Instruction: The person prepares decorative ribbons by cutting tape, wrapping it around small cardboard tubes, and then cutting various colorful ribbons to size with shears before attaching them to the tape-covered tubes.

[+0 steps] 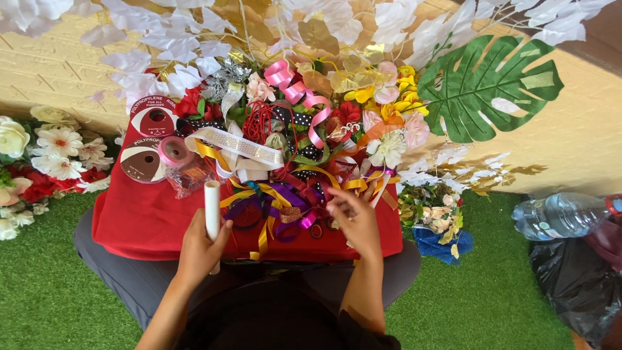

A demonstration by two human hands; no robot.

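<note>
My left hand (199, 245) grips a white tube (212, 209) upright over the near edge of a red cloth (139, 217). My right hand (353, 217) reaches into a tangle of ribbons (278, 201) in gold, purple and red; its fingers are bent among the strands, and I cannot tell whether they pinch one. A pink curled ribbon (295, 97) and artificial flowers (382, 91) lie further back on the pile.
Two ribbon spools (148, 139) and a small pink roll (173, 151) lie at the cloth's left. White and red fake flowers (45, 155) sit left, a large green leaf (486, 84) right. A plastic water bottle (560, 215) and black bag (573, 285) rest on green turf (45, 291).
</note>
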